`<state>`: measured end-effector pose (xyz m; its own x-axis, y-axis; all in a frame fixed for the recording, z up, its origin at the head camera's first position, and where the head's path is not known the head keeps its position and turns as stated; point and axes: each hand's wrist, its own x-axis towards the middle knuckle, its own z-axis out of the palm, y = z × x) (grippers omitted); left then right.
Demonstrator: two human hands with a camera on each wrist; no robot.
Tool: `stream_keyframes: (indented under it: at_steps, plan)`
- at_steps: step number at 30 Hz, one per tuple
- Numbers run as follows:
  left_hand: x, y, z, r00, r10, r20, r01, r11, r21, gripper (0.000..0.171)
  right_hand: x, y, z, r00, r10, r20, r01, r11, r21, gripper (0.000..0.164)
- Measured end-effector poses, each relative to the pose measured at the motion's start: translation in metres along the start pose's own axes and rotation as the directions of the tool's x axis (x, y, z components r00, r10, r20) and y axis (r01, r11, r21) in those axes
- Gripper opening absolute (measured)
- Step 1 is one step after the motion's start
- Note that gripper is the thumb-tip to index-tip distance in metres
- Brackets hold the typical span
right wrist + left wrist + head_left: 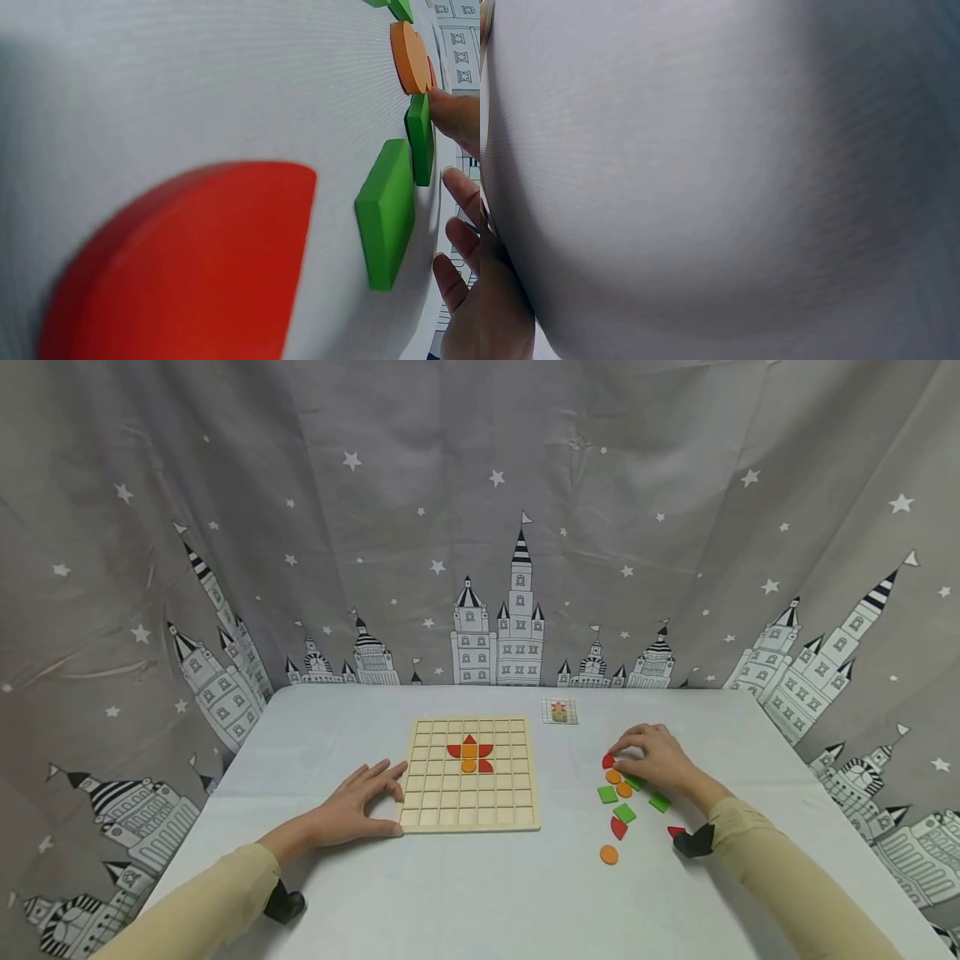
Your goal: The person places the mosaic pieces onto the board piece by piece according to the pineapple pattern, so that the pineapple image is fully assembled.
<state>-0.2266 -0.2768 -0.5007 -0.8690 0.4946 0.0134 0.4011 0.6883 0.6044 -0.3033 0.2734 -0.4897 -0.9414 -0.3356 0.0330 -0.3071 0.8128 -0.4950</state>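
A wooden grid board (437, 817) lies flat on the table. On it, red quarter-circle and triangle pieces surround an orange square (469, 751), with an orange disc (468, 767) just below. My left hand (352, 810) rests at the board's left side, fingertips along its edge and thumb by the near corner. At the right, my right hand (660, 764) pinches a red quarter-circle piece (608, 762) between thumb and index finger at the far end of the loose pieces. That piece is mostly hidden by the thumb in the right wrist view. The left wrist view is mostly blurred white tabletop.
Loose green squares (624, 812), orange discs (609, 855) and red quarter-circles (618, 828) lie scattered near my right hand. Another red piece (217, 270) is under the right wrist. A small pattern card (559, 712) lies beyond the board. A grey castle-print curtain (480, 527) hangs behind the table.
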Motion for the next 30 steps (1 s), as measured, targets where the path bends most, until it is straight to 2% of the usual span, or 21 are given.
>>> stream_keyframes:
  at_steps: [7, 12, 18, 25, 30]
  plan:
    - [-0.001, 0.0, 0.001, 1.0, -0.009, 0.001, 0.009, 1.0, 0.0, 0.041, 0.001, 0.001, 0.0, 1.0, 0.009, 0.022, -0.01, 1.0, 0.029, 0.025]
    - [0.0, 0.0, 0.0, 1.0, -0.016, 0.003, 0.016, 1.0, 0.001, 0.041, 0.001, 0.002, 0.001, 1.0, 0.004, 0.012, -0.004, 0.999, 0.037, 0.021]
    - [0.001, -0.001, 0.001, 1.0, -0.014, 0.005, 0.014, 1.0, 0.005, 0.041, 0.001, -0.001, 0.002, 0.999, -0.045, -0.019, 0.045, 0.998, -0.035, 0.014]
    - [0.001, -0.002, 0.001, 1.0, -0.007, 0.009, 0.007, 1.0, -0.001, 0.041, 0.002, -0.009, 0.0, 0.997, -0.069, -0.037, 0.066, 0.995, -0.075, 0.012]
    - [0.0, -0.002, 0.0, 1.0, 0.0, 0.008, 0.0, 1.0, -0.001, 0.041, 0.013, -0.023, -0.002, 0.993, -0.083, -0.084, 0.078, 0.995, -0.058, 0.015]
